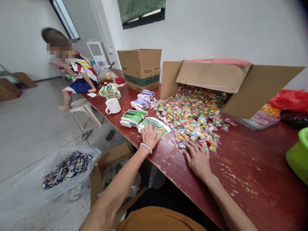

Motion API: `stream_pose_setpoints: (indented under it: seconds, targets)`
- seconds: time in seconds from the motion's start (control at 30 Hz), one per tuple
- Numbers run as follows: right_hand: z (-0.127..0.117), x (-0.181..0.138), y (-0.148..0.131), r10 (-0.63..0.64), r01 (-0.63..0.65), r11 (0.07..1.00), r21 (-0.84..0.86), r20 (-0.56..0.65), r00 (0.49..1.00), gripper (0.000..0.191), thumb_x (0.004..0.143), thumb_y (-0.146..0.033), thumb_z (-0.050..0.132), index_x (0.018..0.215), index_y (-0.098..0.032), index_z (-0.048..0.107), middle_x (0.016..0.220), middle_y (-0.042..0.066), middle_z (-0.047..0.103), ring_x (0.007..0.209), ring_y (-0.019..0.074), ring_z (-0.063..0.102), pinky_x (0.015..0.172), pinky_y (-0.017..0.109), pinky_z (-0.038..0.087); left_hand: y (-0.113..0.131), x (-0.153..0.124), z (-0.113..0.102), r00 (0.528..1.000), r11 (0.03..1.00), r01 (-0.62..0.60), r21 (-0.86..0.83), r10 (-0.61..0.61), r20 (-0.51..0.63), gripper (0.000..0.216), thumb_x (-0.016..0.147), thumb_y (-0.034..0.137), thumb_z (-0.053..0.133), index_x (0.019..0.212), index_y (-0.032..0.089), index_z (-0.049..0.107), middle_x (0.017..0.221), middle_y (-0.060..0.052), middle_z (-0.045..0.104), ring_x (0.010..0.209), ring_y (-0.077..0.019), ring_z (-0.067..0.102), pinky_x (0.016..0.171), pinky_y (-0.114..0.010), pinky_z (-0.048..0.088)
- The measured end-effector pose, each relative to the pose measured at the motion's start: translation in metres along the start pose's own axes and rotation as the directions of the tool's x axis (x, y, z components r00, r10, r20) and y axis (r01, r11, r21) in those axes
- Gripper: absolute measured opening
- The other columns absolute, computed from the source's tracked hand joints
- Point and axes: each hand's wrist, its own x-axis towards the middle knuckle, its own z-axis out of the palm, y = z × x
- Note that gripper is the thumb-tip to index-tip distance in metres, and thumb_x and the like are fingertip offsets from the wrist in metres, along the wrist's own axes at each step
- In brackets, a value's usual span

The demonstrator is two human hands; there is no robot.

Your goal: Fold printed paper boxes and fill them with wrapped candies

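My left hand (149, 136), with a white bead bracelet on the wrist, lies flat with fingers spread on a fanned stack of green printed cards (155, 124) near the table's front edge. My right hand (197, 158) rests palm down on the worn red table (252, 166), fingers apart, its fingertips touching the near edge of a heap of small colourful candy packets (192, 112). The heap spills from a large cardboard box (216, 77) lying on its side.
Bundles of green cards (133, 117) and purple cards (141, 103), a white mug (113, 106) and a second cardboard box (141, 69) stand to the left. A child (77, 75) sits at the far end. A green tub (298, 154) sits at right. A plastic bag of packets (67, 166) lies on the floor.
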Motion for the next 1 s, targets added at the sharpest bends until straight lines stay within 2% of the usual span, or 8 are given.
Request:
stream_pose_setpoints:
  seconds: [0.3,0.47,0.6,0.67,0.83,0.9,0.93,1.0]
  targets:
    - [0.005,0.001,-0.003,0.006,-0.006,1.0,0.017,-0.033,0.999,0.036,0.095,-0.035,0.047,0.125,-0.021,0.061,0.135,0.007,0.059,0.119,0.031,0.049,0.093,0.045,0.037,-0.003,0.003,-0.002,0.995,0.996,0.077,-0.04,-0.074,0.062,0.032,0.076,0.035,0.072,0.1,0.017,0.062,0.111,-0.013,0.056,0.11,-0.0322,0.043,0.094,-0.047,0.031]
    - [0.004,0.001,-0.002,0.03,-0.022,0.993,0.115,-0.07,0.997,0.035,0.093,-0.033,0.049,0.123,-0.02,0.061,0.134,0.009,0.06,0.118,0.0317,0.051,0.093,0.047,0.038,-0.007,0.015,-0.011,0.979,0.946,0.198,-0.257,-0.179,0.093,0.027,0.066,0.029,0.079,0.082,0.018,0.061,0.098,-0.009,0.059,0.107,-0.0308,0.047,0.091,-0.043,0.033]
    - [-0.006,0.003,-0.011,0.172,-0.084,0.91,0.405,-0.186,0.968,0.039,0.092,-0.037,0.049,0.124,-0.017,0.059,0.128,0.013,0.062,0.116,0.031,0.053,0.096,0.049,0.038,-0.01,0.005,-0.018,0.952,0.791,0.305,-0.53,-0.248,0.179,0.02,0.074,0.033,0.068,0.072,0.02,0.053,0.07,0.001,0.054,0.078,-0.0193,0.053,0.074,-0.032,0.04]
    - [-0.016,0.006,-0.026,0.263,-0.124,0.752,0.647,-0.122,0.957,0.048,0.09,-0.043,0.051,0.13,-0.016,0.054,0.127,0.015,0.062,0.112,0.0293,0.057,0.093,0.047,0.043,-0.007,-0.012,-0.021,0.941,0.661,0.339,-0.67,-0.246,0.234,0.025,0.075,0.039,0.067,0.072,0.02,0.051,0.065,0.003,0.051,0.066,-0.0148,0.051,0.065,-0.027,0.04]
    - [-0.052,0.021,-0.074,0.19,-0.288,0.022,0.958,0.278,0.941,0.055,0.081,-0.055,0.061,0.119,-0.016,0.059,0.11,0.012,0.07,0.096,0.0252,0.066,0.078,0.034,0.053,0.014,-0.072,-0.04,0.918,0.323,0.396,-0.86,-0.109,0.382,0.036,0.067,0.046,0.073,0.074,0.016,0.053,0.066,0.001,0.057,0.057,-0.0114,0.053,0.055,-0.023,0.041]
    - [-0.066,0.022,-0.088,0.086,-0.326,-0.134,0.936,0.339,0.937,0.047,0.078,-0.054,0.065,0.107,-0.016,0.064,0.102,0.01,0.072,0.089,0.0234,0.067,0.076,0.031,0.053,0.023,-0.09,-0.047,0.887,0.195,0.449,-0.872,0.018,0.461,0.041,0.064,0.045,0.075,0.087,0.014,0.061,0.075,-0.005,0.066,0.061,-0.0147,0.061,0.059,-0.026,0.047]
    - [-0.072,0.02,-0.092,0.029,-0.36,-0.17,0.917,0.37,0.929,0.045,0.077,-0.053,0.068,0.105,-0.017,0.065,0.098,0.009,0.072,0.084,0.022,0.068,0.073,0.03,0.054,0.027,-0.097,-0.048,0.824,0.006,0.545,-0.838,0.18,0.537,0.045,0.062,0.041,0.078,0.094,0.013,0.064,0.08,-0.007,0.068,0.064,-0.0167,0.063,0.063,-0.029,0.05]
    - [-0.079,0.015,-0.097,-0.083,-0.435,-0.207,0.876,0.427,0.9,0.044,0.075,-0.051,0.072,0.105,-0.019,0.064,0.089,0.006,0.073,0.074,0.0193,0.068,0.064,0.027,0.054,0.032,-0.105,-0.048,0.728,-0.202,0.654,-0.729,0.43,0.534,0.048,0.057,0.037,0.081,0.095,0.011,0.067,0.083,-0.012,0.071,0.068,-0.0205,0.067,0.067,-0.032,0.051]
